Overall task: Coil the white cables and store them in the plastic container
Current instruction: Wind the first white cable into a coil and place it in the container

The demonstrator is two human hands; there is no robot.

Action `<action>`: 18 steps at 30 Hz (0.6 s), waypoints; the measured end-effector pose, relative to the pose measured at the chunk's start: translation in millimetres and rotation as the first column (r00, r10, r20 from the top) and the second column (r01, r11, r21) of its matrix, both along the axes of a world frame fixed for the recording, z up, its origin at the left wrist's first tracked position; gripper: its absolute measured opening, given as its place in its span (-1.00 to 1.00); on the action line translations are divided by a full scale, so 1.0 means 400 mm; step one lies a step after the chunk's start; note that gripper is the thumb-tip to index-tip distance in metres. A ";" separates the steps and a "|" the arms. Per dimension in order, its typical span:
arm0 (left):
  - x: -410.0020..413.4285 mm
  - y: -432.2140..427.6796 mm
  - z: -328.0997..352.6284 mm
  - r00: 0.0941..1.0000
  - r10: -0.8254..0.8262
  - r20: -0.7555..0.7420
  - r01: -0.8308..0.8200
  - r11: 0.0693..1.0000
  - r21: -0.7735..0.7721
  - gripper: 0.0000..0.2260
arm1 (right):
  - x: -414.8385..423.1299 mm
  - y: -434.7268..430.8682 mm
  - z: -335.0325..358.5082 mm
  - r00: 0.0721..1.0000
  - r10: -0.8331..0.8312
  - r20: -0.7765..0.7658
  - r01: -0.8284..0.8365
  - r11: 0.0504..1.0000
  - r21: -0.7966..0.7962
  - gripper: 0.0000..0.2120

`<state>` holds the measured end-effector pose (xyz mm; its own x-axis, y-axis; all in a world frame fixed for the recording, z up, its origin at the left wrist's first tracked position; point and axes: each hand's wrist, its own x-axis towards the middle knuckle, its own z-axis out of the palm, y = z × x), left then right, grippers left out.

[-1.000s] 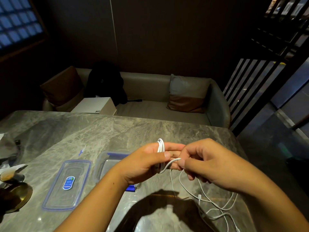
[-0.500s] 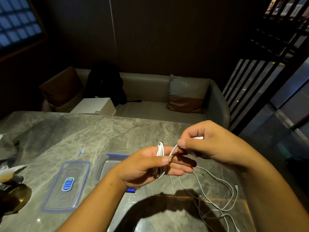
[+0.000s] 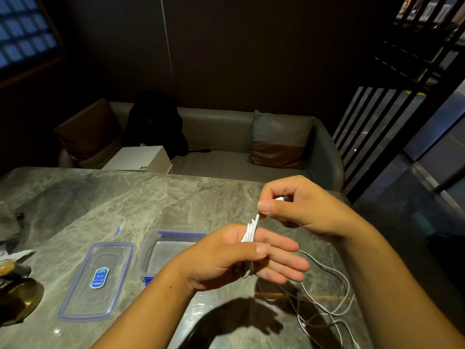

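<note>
A white cable (image 3: pixel 250 229) is wound in several loops around the fingers of my left hand (image 3: pixel 226 258), whose thumb presses the loops down. My right hand (image 3: pixel 299 207) pinches the cable's free end just above the coil, with a white plug showing between its fingers. More loose white cable (image 3: pixel 334 298) lies on the table to the right, under my right forearm. The clear plastic container (image 3: pixel 151 250) with blue clips stands open on the table behind my left wrist. Its lid (image 3: pixel 97 278) lies flat to its left.
The grey marble table (image 3: pixel 151 197) ends at a sofa with cushions and a white box (image 3: pixel 141 159). A brass dish (image 3: pixel 17 301) and dark items sit at the table's left edge. A small blue scrap (image 3: pixel 120 226) lies beyond the lid.
My right hand has lifted the cable end up and over my left fingers, adding to the coil. The loose cable on the table has shortened and shifted.
</note>
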<state>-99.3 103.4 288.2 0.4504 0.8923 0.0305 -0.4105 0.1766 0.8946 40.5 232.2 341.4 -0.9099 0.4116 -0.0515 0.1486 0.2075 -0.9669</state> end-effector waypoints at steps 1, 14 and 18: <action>0.002 0.000 0.002 1.000 -0.008 0.015 0.008 1.000 0.010 -0.64 | -0.005 0.003 -0.014 0.999 -0.020 -0.030 0.019 1.000 -0.025 -0.81; -0.012 0.008 -0.011 0.997 0.023 0.075 -0.026 0.999 0.043 -0.60 | -0.041 -0.064 -0.120 0.992 -0.123 0.011 0.119 0.932 -0.342 -0.79; -0.016 0.011 -0.026 0.995 0.008 0.101 -0.010 1.000 0.021 -0.51 | -0.020 -0.069 -0.115 0.990 -0.141 -0.025 0.114 0.882 -0.457 -0.75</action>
<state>-105.6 107.8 277.6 0.4360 0.8949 0.0950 -0.5005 0.1534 0.8521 32.4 204.8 295.5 -0.8582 0.4678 -0.2113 0.0872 -0.2728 -0.9581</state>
